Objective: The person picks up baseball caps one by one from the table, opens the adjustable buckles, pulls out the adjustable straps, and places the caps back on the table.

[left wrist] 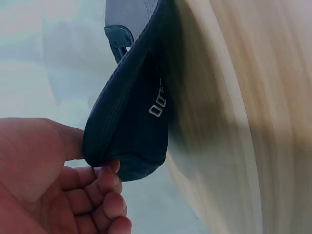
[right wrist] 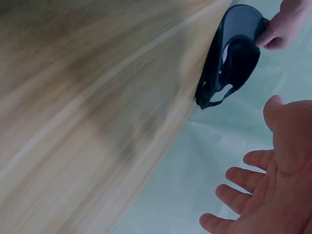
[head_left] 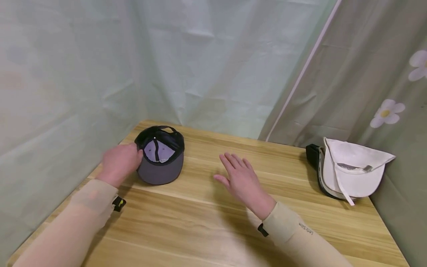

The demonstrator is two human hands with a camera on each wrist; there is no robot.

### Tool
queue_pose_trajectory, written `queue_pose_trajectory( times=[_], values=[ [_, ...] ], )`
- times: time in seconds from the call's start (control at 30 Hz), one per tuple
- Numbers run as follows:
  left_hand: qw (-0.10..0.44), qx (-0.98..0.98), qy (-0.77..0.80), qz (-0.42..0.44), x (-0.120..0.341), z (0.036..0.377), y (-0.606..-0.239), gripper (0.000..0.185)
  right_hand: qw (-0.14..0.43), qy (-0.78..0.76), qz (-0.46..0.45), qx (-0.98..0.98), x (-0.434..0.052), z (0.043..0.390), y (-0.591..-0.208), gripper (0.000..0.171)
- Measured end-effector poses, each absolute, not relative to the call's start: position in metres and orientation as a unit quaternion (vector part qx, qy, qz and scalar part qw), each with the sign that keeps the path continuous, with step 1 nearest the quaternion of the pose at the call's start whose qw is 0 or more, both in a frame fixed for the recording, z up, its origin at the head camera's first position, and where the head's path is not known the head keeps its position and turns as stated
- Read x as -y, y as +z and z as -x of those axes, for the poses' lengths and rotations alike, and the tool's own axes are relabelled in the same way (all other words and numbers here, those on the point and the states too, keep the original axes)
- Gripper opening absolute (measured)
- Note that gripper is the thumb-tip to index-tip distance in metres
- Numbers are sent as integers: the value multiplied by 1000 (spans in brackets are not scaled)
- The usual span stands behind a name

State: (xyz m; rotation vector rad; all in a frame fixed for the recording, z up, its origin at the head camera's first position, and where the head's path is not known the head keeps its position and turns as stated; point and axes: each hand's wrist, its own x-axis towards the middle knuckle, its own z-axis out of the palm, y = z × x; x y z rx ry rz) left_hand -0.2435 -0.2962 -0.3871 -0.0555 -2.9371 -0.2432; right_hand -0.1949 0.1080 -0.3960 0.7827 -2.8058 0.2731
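A dark baseball cap [head_left: 161, 174] lies upside down at the left of the wooden table, its lilac lining and rear strap facing up. My left hand [head_left: 121, 161] pinches the cap's left edge between thumb and fingers. The left wrist view shows this grip near the brim, with white lettering on the dark cap [left wrist: 131, 117]. Over the middle of the table, my right hand [head_left: 241, 181] hovers with fingers extended and holds nothing. In the right wrist view that hand [right wrist: 273, 180] is apart from the cap [right wrist: 243, 53].
White caps [head_left: 353, 181] stand stacked at the table's right end, with a loose strap hanging down and a black part behind them. Pale curtains [head_left: 213, 66] enclose the wooden table [head_left: 200, 218] at the back and sides.
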Motion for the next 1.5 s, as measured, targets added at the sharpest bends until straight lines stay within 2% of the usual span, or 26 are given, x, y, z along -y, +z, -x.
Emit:
queue_pose_trajectory(
  times=[0.33, 0.7, 1.23, 1.5],
  values=[
    [109, 990, -78, 47, 266, 245, -389, 38, 98, 108, -250, 957, -114, 194, -398, 77],
    [112, 988, -79, 73, 227, 234, -384, 36, 118, 107, -250, 955, -124, 190, -401, 74],
    [129, 980, -40, 143, 174, 221, -376, 35, 67, 120, -200, 970, -150, 183, -401, 66],
    [137, 975, -23, 176, 144, 210, -379, 36, 60, 136, -175, 973, -162, 179, -403, 58]
  ],
)
